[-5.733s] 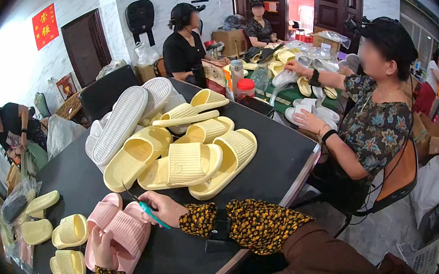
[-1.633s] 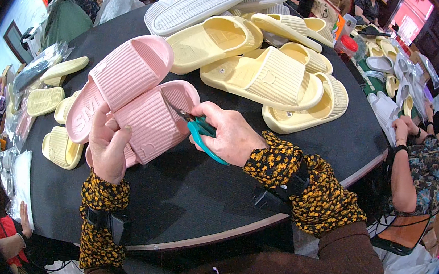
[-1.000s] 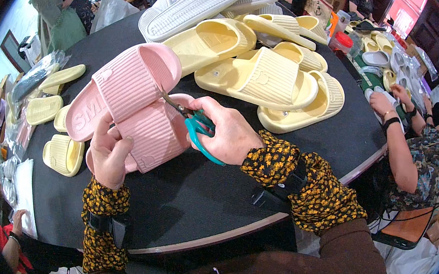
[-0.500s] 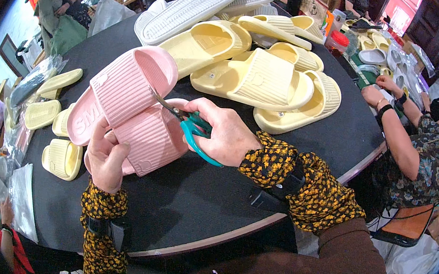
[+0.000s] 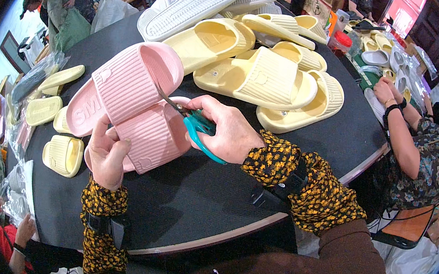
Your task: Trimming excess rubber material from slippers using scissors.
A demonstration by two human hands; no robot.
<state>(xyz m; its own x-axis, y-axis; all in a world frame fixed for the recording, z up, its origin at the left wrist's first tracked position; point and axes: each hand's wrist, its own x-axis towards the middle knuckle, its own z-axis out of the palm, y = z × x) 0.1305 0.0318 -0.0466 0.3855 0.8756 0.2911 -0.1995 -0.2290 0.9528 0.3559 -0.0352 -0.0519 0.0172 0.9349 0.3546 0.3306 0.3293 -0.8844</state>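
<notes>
Two hands on a black round table (image 5: 213,200) in a crowded room: right grip (image 5: 228,132) around teal scissors (image 5: 199,127), left grip (image 5: 106,154) on pink slippers (image 5: 127,95).

Beyond the right hand (image 5: 228,132), yellow slippers (image 5: 260,80) and white slippers (image 5: 201,4) pile up on the black surface (image 5: 213,200).

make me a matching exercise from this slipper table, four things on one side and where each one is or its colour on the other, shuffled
Things:
1. pink slippers
2. scissors
3. white slippers
4. left hand

Descriptions:
A. teal handles, gripped in the right hand
B. ribbed soles up, at the far side of the black table
C. a stacked pair in front of the person, between both hands
D. gripping the near edge of the lower pink slipper

Pairs: 1-C, 2-A, 3-B, 4-D
</notes>
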